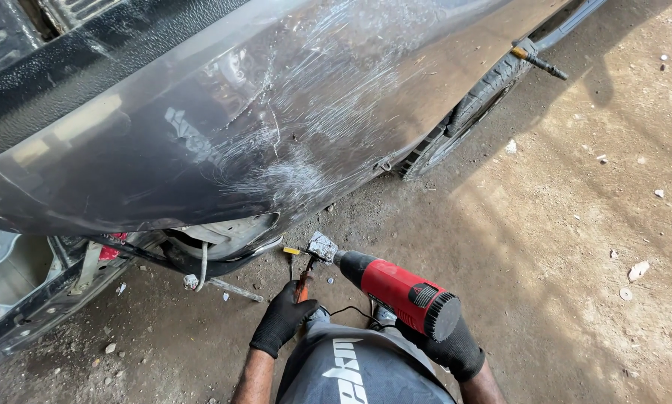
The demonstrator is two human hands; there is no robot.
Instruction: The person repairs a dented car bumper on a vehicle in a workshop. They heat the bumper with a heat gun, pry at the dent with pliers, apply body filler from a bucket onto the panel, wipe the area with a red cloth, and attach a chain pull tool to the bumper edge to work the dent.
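Observation:
My right hand [456, 348], in a black glove, grips a red and black heat gun [396, 288]. Its metal nozzle [322, 247] points toward the lower edge of a dark grey car body panel [201, 142] that is scratched and scuffed white. My left hand [282, 318], also in a black glove, holds a thin tool with an orange handle [303, 284] upright from the ground, just below the nozzle. My knee in grey cloth [358, 366] sits between both arms.
A tyre [463, 112] shows under the car at the right, with a yellow-tipped rod [538, 63] near it. A white cable and a metal bar [231, 288] hang and lie under the panel. The ground is dirt with scattered small stones and scraps.

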